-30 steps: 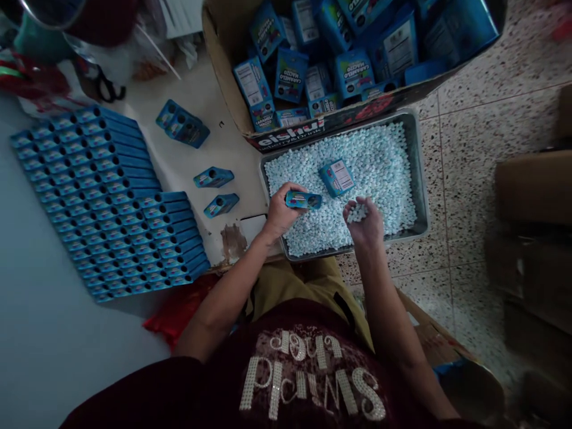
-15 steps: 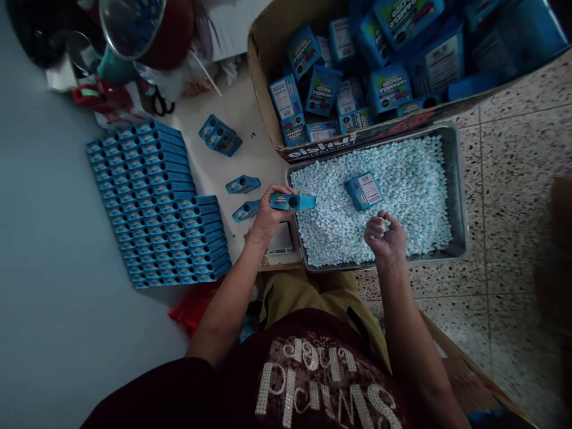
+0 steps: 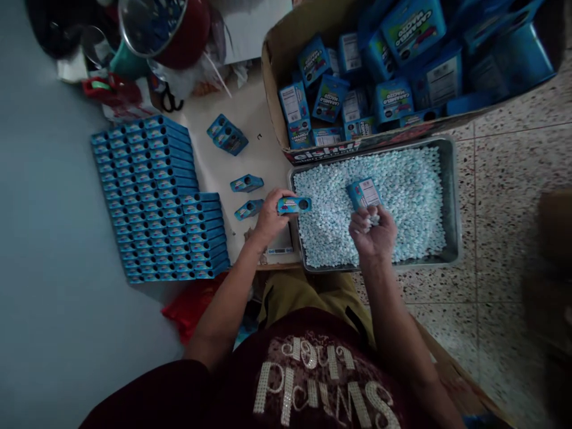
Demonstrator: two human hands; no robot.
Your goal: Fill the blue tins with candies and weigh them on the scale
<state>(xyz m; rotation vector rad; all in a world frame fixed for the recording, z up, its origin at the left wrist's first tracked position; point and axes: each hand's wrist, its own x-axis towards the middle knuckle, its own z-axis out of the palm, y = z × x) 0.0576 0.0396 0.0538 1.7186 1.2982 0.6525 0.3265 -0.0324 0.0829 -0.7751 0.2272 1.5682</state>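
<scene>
Fingers of the left hand (image 3: 270, 215) grip a small blue box (image 3: 294, 205) at the left edge of the metal tray (image 3: 454, 208). Fingers of the right hand (image 3: 373, 231) curl around some pale blue candies (image 3: 372, 220), above the loose candies (image 3: 330, 238) that fill the tray. Another blue box (image 3: 364, 193) lies on those candies, just beyond the right hand. Left of the tray, a few boxes (image 3: 246, 183) rest on the table (image 3: 263, 110), near a tall stack of boxes (image 3: 156, 202). Behind the tray, a cardboard carton (image 3: 277, 107) holds more boxes.
</scene>
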